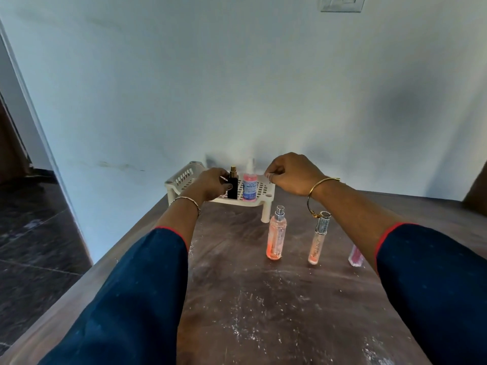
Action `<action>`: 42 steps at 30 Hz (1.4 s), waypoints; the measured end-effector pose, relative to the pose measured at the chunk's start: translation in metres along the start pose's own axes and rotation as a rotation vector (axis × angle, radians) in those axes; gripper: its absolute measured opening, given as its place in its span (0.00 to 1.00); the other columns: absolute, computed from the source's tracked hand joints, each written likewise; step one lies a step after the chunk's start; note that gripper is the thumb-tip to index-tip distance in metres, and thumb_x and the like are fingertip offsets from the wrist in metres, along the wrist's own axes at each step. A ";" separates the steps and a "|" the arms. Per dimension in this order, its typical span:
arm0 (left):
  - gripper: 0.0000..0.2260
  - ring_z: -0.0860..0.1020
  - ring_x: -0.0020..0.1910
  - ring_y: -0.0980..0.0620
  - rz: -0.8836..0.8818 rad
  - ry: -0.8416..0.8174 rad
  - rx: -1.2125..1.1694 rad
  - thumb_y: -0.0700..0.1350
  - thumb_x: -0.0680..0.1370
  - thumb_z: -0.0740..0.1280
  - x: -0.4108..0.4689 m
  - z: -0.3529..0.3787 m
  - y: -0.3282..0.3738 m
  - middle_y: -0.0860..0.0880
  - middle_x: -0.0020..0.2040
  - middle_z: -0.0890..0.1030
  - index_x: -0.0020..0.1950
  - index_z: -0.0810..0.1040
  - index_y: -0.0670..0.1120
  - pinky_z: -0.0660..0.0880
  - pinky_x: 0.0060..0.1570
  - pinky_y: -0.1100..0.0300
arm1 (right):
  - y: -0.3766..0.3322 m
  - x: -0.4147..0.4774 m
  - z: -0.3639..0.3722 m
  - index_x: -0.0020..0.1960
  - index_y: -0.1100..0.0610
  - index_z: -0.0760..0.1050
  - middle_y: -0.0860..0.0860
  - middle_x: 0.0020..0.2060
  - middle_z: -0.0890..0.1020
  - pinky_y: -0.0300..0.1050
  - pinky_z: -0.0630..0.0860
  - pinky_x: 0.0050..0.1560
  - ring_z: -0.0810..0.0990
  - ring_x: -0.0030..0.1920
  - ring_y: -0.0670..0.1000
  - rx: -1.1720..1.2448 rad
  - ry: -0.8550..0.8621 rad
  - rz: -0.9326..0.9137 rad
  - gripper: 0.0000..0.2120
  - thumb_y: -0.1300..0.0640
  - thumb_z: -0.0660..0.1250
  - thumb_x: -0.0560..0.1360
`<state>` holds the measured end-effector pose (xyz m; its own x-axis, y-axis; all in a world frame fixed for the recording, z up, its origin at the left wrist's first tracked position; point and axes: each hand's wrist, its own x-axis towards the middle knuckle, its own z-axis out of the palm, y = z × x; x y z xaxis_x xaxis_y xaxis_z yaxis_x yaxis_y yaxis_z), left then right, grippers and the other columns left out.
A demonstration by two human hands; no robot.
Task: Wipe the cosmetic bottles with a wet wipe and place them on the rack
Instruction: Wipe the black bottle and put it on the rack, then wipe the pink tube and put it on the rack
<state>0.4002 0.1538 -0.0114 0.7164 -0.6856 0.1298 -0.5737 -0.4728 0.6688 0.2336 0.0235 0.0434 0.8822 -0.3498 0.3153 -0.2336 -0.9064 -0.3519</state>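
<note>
Bench [237, 299]: peach spray bottle [276, 234], gloss tube [318, 239] and pink bottle [355, 257] stand upright.
Rack [181, 178]: far end; pump bottle [249, 186] on it.
Left hand [213, 183]: grips black bottle [233, 187], on rack.
Right hand [292, 173]: curled above rack; contents unclear.

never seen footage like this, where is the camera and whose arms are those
One picture, from a camera worn on a person's head, looking down at their own arms; no machine. On the brown wooden table stands a white perforated plastic rack. On it are a pink spray bottle with a blue label and a small black bottle with a gold cap, which the left hand grips. The right hand hovers beside the rack, fingers curled; whether it holds anything is unclear. Nearer stand a tall clear bottle of orange liquid, a slim clear gloss tube and a pink bottle half hidden by a sleeve.
</note>
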 end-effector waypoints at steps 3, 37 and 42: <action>0.17 0.77 0.59 0.40 0.003 -0.002 0.054 0.38 0.77 0.66 -0.003 0.000 0.003 0.38 0.60 0.79 0.66 0.73 0.39 0.71 0.64 0.49 | 0.004 -0.002 0.002 0.52 0.55 0.81 0.51 0.51 0.83 0.44 0.76 0.53 0.79 0.51 0.51 0.022 -0.001 -0.003 0.09 0.58 0.64 0.76; 0.25 0.64 0.70 0.45 0.337 -0.051 0.638 0.57 0.73 0.69 -0.121 0.124 0.210 0.49 0.70 0.68 0.69 0.66 0.64 0.52 0.65 0.41 | 0.143 -0.223 -0.084 0.49 0.58 0.82 0.53 0.46 0.84 0.44 0.75 0.52 0.79 0.46 0.49 0.302 0.144 0.329 0.07 0.59 0.67 0.74; 0.22 0.63 0.70 0.45 0.359 -0.105 0.657 0.59 0.72 0.69 -0.106 0.124 0.212 0.50 0.70 0.68 0.65 0.69 0.64 0.50 0.66 0.40 | 0.156 -0.225 -0.077 0.49 0.58 0.82 0.51 0.42 0.83 0.38 0.73 0.46 0.78 0.42 0.46 0.365 0.147 0.353 0.07 0.59 0.67 0.74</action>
<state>0.1536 0.0579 0.0256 0.4182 -0.8933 0.1648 -0.9069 -0.4208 0.0205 -0.0326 -0.0573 -0.0144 0.7026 -0.6723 0.2332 -0.3258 -0.5953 -0.7345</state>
